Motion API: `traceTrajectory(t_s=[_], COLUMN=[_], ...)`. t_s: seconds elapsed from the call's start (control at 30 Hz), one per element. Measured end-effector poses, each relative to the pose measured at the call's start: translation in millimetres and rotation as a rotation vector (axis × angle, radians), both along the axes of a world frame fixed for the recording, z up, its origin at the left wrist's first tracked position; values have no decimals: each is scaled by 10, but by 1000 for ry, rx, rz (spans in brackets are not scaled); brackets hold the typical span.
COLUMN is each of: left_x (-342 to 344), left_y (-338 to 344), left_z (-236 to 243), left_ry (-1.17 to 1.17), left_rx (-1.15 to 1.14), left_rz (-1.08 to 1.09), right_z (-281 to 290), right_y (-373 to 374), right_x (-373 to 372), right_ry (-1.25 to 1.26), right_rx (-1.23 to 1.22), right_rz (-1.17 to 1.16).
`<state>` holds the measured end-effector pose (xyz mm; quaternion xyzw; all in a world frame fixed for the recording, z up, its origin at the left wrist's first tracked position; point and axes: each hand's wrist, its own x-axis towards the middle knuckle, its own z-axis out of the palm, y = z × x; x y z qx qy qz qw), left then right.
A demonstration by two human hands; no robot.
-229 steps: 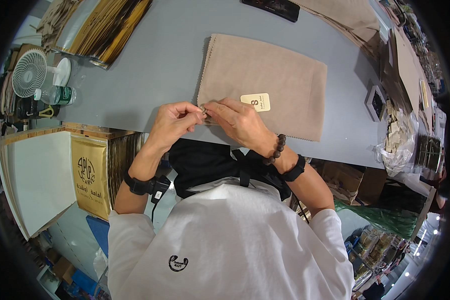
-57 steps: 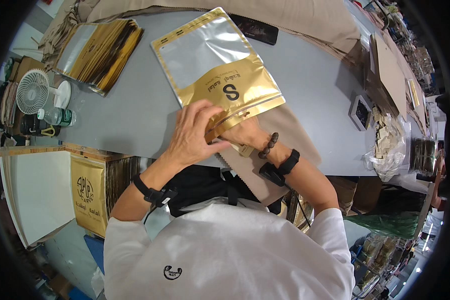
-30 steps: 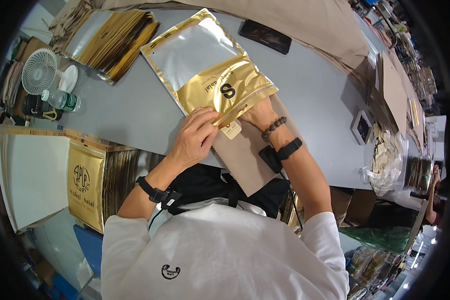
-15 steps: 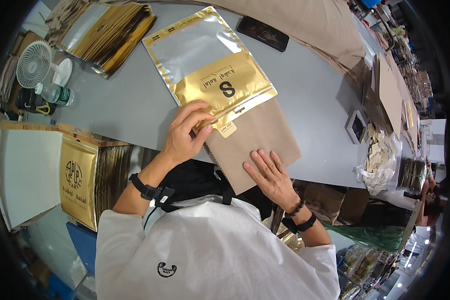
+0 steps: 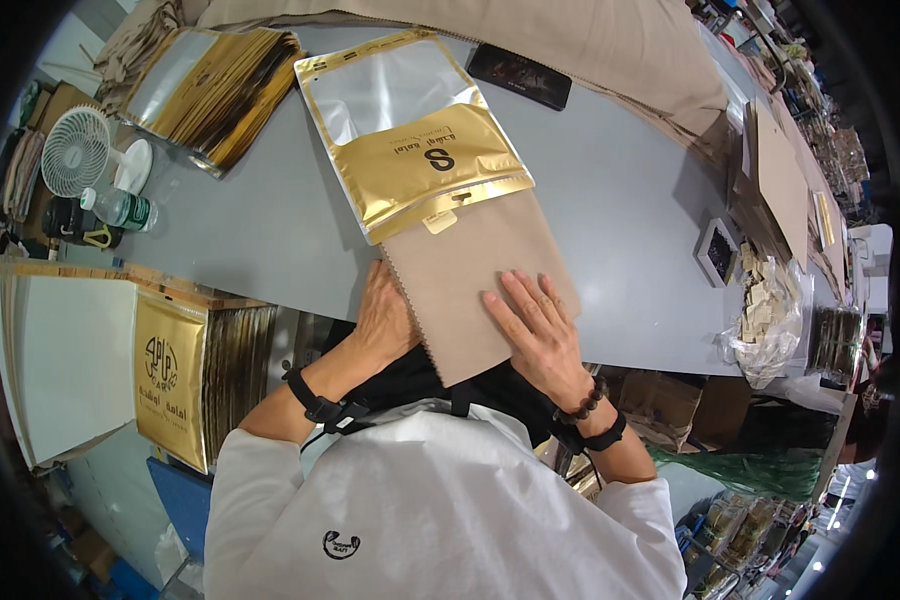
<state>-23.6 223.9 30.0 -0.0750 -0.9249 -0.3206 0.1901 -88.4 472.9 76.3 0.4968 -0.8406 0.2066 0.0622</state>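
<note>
A folded beige cloth point(image 5: 470, 270) with a zigzag-cut edge lies at the near edge of the table, its far end inside a gold and clear pouch point(image 5: 425, 160). A small cream label point(image 5: 440, 222) shows on the cloth at the pouch's mouth. Flat on the cloth's near right part rests my right hand point(image 5: 542, 325), fingers stretched out and holding nothing. Against the cloth's left edge is my left hand point(image 5: 388, 312); its fingertips go out of sight at or under that edge, so its grip is hidden.
Beyond the pouch lie a dark phone point(image 5: 520, 76) and a large beige fabric point(image 5: 610, 40). A stack of gold pouches point(image 5: 210, 90), a white fan point(image 5: 78, 150) and a water bottle point(image 5: 120, 210) stand left. More pouches point(image 5: 170, 380) fill a box below. Rightward sits a small tray point(image 5: 716, 253).
My left hand has let go of the pouch's opening and dropped to the cloth's left edge. Pouch and cloth sit slightly further left, and the pouch's mouth now covers more of the label.
</note>
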Motion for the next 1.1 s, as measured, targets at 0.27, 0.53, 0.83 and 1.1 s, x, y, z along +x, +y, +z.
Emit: traceTrajectory(t_s=[0.27, 0.53, 0.83, 1.1], left_x=[-543, -254, 582, 1133], left_y=[-232, 150, 366, 74], left_z=[117, -5, 202, 32], left_ry=[-210, -25, -283, -224], left_rx=[7, -51, -151, 417], left_rz=[113, 36, 111, -29], right_z=[29, -228, -176, 132], right_y=[-138, -546, -427, 202], right_x=[-132, -215, 67, 432], right_ry=[19, -156, -421, -640], right_rx=[-212, -270, -6, -121], right_rz=[-44, -99, 144, -627])
